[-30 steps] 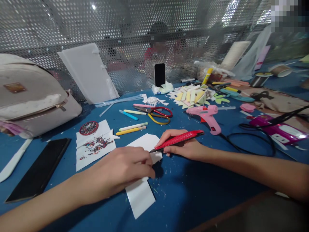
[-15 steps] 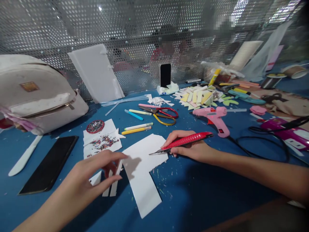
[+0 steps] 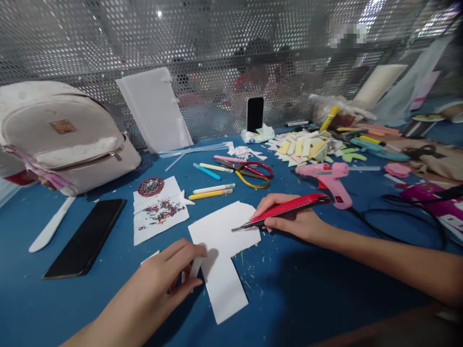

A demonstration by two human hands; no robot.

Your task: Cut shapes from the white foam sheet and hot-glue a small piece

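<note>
White sheet [image 3: 222, 250] flat on table [image 3: 307, 289], near front centre; left hand [image 3: 162, 284] on narrow cut strips [image 3: 193, 270] at its left edge, right hand [image 3: 292, 221] at its right edge, holding utility knife [image 3: 285, 209] with blade tip over the sheet. Left of the sheet: glitter paper [image 3: 159, 217], then phone [image 3: 87, 238], with backpack [image 3: 61, 135] behind against mesh wall [image 3: 217, 48]. Behind the sheet: markers [image 3: 211, 191], scissors [image 3: 249, 169]; glue gun [image 3: 327, 176] behind right hand, foam pieces [image 3: 304, 147] further back.

left hand [image 3: 170, 274]: fingers curled, palm down | right hand [image 3: 289, 219]: closed grip, forearm extended
</note>
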